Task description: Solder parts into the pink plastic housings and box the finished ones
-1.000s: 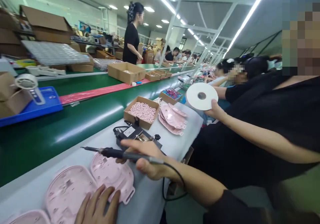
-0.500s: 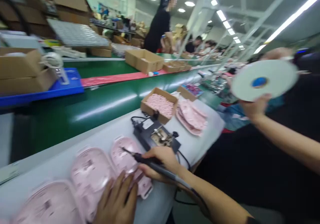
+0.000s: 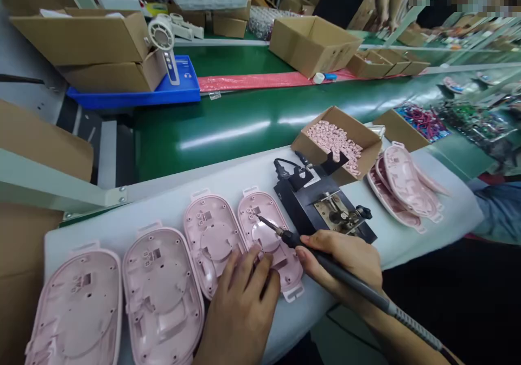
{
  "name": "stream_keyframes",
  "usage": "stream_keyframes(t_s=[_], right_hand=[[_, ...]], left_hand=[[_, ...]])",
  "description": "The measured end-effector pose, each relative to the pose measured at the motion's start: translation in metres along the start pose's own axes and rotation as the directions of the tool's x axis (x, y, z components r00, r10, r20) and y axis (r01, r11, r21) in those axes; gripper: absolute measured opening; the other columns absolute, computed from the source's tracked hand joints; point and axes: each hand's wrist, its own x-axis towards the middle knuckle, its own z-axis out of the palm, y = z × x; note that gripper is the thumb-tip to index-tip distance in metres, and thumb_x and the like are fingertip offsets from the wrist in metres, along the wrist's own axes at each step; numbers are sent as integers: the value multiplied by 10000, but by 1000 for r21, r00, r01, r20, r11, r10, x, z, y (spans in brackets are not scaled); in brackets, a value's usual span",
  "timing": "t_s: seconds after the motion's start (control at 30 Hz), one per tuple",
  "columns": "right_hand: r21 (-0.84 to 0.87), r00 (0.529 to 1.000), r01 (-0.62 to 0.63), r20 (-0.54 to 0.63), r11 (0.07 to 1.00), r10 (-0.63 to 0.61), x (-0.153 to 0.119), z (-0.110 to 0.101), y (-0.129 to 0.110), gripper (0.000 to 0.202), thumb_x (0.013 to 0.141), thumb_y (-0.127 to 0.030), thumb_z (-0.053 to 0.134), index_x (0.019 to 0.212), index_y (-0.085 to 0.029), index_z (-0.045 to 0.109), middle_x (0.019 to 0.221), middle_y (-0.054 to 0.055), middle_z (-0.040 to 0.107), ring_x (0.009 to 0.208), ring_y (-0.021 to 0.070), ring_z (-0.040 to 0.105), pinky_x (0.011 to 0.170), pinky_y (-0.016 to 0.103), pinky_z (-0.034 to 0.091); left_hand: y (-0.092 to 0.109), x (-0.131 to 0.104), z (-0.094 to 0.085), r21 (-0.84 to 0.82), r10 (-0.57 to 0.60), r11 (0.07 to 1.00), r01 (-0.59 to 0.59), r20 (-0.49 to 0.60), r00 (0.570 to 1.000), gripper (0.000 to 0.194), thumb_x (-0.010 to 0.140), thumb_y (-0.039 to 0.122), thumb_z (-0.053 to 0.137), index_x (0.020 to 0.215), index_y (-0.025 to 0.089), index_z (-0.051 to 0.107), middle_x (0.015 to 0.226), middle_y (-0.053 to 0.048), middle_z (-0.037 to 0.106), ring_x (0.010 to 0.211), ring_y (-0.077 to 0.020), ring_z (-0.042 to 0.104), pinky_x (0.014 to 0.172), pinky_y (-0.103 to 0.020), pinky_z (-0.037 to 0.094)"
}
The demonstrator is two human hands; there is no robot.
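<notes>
My right hand [image 3: 345, 262] grips a soldering iron [image 3: 358, 284] like a pen. Its thin metal tip is at the upper part of a pink plastic shell [image 3: 290, 270], near a small square cutout; contact is unclear. My left hand [image 3: 244, 305] lies with fingers apart over the lower part of that shell and the neighbouring pink shell [image 3: 215, 240]. Two further pink shells, one in the middle [image 3: 163, 278] and one at the far left [image 3: 87, 310], lie hollow side up in the same row.
Behind my right hand stands a black box-shaped device [image 3: 301, 202] with a metal fixture. Beyond it are a carton [image 3: 368, 137] of small pink parts and stacked pink shells [image 3: 407, 186]. A green conveyor [image 3: 228, 131] runs behind the white-covered bench [image 3: 163, 207]. A handheld fan [image 3: 166, 47] leans by cartons.
The view has swung down and left, bringing more of the shell row into sight. Another person's hand with a large pale disc has left the picture. The soldering iron stays over the same shell.
</notes>
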Motion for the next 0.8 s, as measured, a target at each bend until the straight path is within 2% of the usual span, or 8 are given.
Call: stream_keyframes(t_s=[0.1,0.27,0.43,0.7,0.8], right_hand=[[-7,1000,-2,19,1000,2,1,-2,1,83,984,-300,598,1027,-231,612,812,4,708,683,133,698,631,231,582],[87,995,43,87,995,-51,-1,-3,0,195,905,-236,733,1067,-203,630,899,1,727,772,97,705,765,181,594],[55,997,5,72,998,-9,-5,0,-3,158,888,-165,727,1023,-172,643,848,-11,707,722,68,675,710,162,573],[42,993,10,121,999,-15,-6,3,-3,174,872,-117,729,1018,-163,647,887,8,715,739,103,676,712,216,573],[44,991,16,134,999,-22,-6,3,-3,195,871,-106,734,1038,-152,643,909,6,715,760,88,673,736,212,563]], left_hand=[[2,1,0,-10,-17,1000,17,22,1000,353,1049,224,336,1156,207,672,1333,0,628,1319,-238,481,1166,-459,273],[2,1,-3,-14,-13,1000,14,30,999,354,1052,227,343,1193,200,668,1333,-9,627,1324,-242,475,1160,-463,281],[1,0,-4,-8,-18,1000,19,60,998,336,1051,234,360,1194,202,662,1359,-6,611,1346,-244,463,1145,-472,306],[3,-1,-5,-28,-41,999,44,87,995,288,1038,240,415,1188,204,658,1372,0,603,1358,-234,444,1173,-462,265],[3,-1,-6,-33,-39,999,42,97,995,286,1035,251,426,1199,202,655,1381,-3,597,1362,-237,436,1177,-464,257]])
